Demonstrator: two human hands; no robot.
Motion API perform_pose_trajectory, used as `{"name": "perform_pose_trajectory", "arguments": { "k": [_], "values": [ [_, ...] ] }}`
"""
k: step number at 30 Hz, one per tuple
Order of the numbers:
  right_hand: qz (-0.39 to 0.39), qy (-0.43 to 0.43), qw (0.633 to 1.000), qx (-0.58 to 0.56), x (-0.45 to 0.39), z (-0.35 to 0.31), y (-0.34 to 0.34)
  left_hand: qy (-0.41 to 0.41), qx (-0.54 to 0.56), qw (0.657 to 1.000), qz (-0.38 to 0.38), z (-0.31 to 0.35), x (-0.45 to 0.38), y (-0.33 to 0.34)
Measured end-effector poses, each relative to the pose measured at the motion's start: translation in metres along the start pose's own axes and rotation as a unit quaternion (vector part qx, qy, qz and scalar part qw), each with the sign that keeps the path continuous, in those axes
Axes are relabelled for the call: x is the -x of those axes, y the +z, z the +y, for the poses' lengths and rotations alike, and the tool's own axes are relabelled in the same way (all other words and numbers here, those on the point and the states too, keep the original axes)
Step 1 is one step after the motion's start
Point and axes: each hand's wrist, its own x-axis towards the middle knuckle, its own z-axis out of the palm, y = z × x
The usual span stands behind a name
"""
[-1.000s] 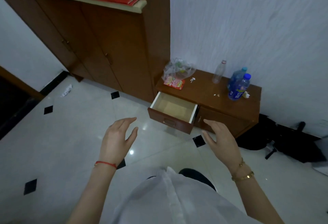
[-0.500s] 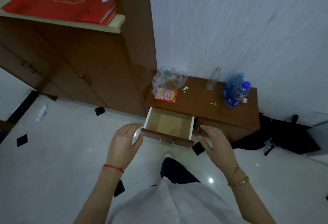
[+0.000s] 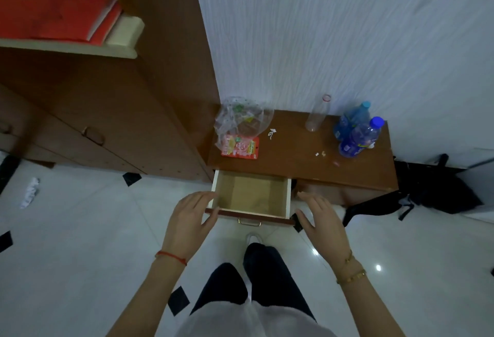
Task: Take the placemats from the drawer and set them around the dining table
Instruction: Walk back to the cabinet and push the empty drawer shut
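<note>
We are looking straight down into the drawer [image 3: 251,197], pulled out of the low wooden table [image 3: 299,149] at its left end, and all we can make out inside is a pale bottom board; no placemat shape can be told apart in there. Our left hand [image 3: 188,220] sits at the drawer's front left corner, fingers spread and loose, thumb against the dark front panel, gripping nothing. Our right hand [image 3: 319,220] hovers just off the front right corner, palm turned inward, fingers apart, also holding nothing. A small brass pull [image 3: 250,222] hangs under the front edge between the two hands.

On the tabletop behind the drawer we see a crumpled clear plastic bag [image 3: 242,120] lying partly over a red snack packet [image 3: 240,147]; its print is too blurred to read. Further right stands an empty clear bottle [image 3: 318,114], then two blue-labelled bottles [image 3: 355,136], labels unreadable. Up left, a red folder [image 3: 53,2] with gold lettering, illegible, lies on a shelf.
</note>
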Motion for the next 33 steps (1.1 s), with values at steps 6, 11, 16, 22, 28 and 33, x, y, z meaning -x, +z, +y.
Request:
{"name": "perform_pose_trajectory", "arguments": {
  "k": [6,11,16,22,28,33],
  "values": [
    [0.004,0.002,1.000,0.009,0.005,0.039,0.106,0.039,-0.007,0.999,-0.022,-0.061,0.005,0.086],
    [0.011,-0.014,1.000,0.021,0.009,0.090,0.208,0.066,-0.004,0.998,-0.020,-0.122,0.021,0.191],
    [0.024,-0.026,0.999,0.024,0.014,0.148,0.298,0.087,-0.003,0.996,-0.001,-0.184,0.032,0.285],
    [0.118,-0.076,0.990,0.013,0.021,0.187,0.365,0.146,-0.002,0.987,0.063,-0.226,0.042,0.350],
    [0.212,-0.103,0.972,0.015,0.015,0.194,0.384,0.178,0.003,0.976,0.128,-0.240,0.039,0.374],
    [0.231,-0.106,0.967,0.030,-0.009,0.200,0.385,0.175,0.010,0.971,0.161,-0.243,0.015,0.383]
  ]
}}
